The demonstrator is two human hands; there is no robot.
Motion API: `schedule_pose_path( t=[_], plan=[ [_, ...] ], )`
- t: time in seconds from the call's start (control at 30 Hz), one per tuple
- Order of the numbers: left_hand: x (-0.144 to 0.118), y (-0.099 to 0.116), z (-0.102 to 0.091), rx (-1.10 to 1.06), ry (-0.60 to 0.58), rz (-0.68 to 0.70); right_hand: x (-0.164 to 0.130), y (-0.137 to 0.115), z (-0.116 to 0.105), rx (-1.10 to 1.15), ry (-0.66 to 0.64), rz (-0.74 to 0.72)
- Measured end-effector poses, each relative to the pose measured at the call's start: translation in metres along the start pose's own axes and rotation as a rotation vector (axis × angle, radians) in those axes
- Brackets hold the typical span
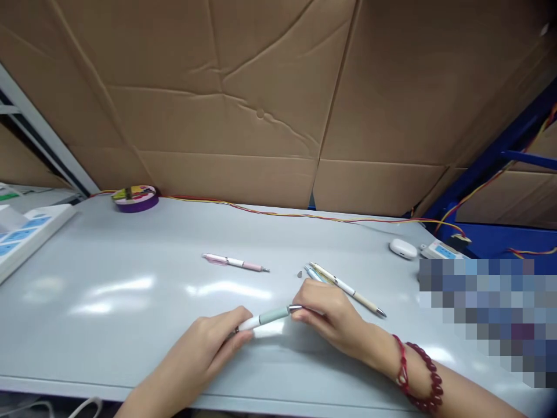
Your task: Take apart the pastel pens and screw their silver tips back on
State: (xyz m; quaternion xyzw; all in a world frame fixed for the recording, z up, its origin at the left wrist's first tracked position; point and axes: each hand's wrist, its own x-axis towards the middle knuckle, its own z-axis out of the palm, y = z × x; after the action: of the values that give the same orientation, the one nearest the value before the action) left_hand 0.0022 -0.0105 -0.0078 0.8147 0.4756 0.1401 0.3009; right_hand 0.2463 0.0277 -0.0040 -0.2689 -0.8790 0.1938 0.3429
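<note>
A pale green and white pen point(265, 318) is gripped at both ends: its white end is pinched by the left hand point(213, 342), its metal-ringed green end by the fingertips of the right hand point(328, 313) (red bead bracelet point(420, 371) at the wrist). It is held just above the grey worktop point(130, 302), near the front edge, approx. centre. No writing can be read on it. Just behind the right hand a beige and white pen point(348, 288) and a light blue pen point(313, 273) are laid. A pink pen point(235, 262) is laid mid-worktop. A white earbud case point(403, 248) sits toward the back right corner, a purple tape roll point(136, 198) at the back left corner; its label is unreadable.
</note>
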Motion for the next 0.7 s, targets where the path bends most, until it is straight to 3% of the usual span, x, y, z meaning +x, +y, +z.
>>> schedule_pose_path(
  t=[0.17, 0.33, 0.53, 0.7],
  plan=[
    [0.002, -0.0055, 0.002, 0.106, 0.03, 0.021, 0.0018, -0.0047, -0.0015, 0.005, -0.06, 0.049],
    [0.0035, -0.0072, 0.0, 0.168, 0.02, 0.001, 0.0032, -0.0078, -0.0028, 0.042, 0.014, 0.115],
    [0.0027, -0.0058, 0.0004, 0.162, 0.01, 0.009, 0.0026, -0.0046, 0.0009, 0.129, 0.088, 0.029],
    [0.0033, -0.0058, 0.0004, 0.161, 0.001, 0.013, 0.0029, -0.0049, 0.0006, 0.141, 0.055, -0.037]
  ],
)
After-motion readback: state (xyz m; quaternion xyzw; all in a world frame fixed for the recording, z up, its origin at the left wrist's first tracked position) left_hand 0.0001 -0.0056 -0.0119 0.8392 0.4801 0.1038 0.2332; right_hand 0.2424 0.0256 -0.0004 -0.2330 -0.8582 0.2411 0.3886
